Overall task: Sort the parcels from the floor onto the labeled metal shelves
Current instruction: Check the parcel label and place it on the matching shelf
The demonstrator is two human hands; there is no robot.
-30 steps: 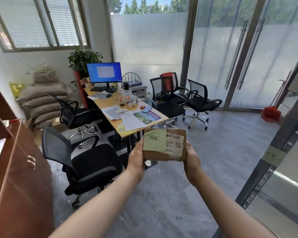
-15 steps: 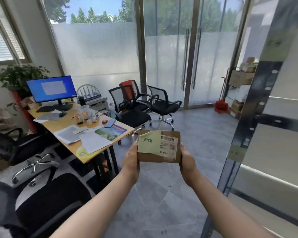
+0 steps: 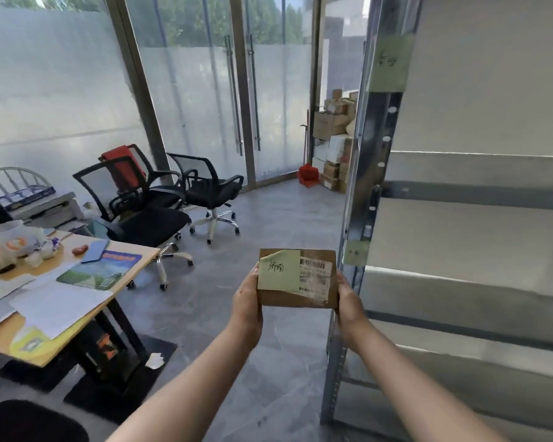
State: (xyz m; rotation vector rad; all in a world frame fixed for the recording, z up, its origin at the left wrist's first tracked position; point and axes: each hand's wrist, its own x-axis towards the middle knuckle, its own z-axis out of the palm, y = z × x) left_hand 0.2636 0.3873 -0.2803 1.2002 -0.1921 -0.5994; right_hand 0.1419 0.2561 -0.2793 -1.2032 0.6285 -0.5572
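One flat brown cardboard parcel (image 3: 297,279), my left hand (image 3: 247,306) and right hand (image 3: 349,301) gripping its ends; one yellow-green note (image 3: 278,273); one barcode label (image 3: 314,274); perforated metal shelves (image 3: 369,199) beside.

Left hand (image 3: 248,306) and right hand (image 3: 348,303) grip a parcel (image 3: 297,279) beside metal shelves (image 3: 460,189).

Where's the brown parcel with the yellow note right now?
The brown parcel is low in the head view's centre, held between the left hand and right hand, just left of the metal shelf's upright post.
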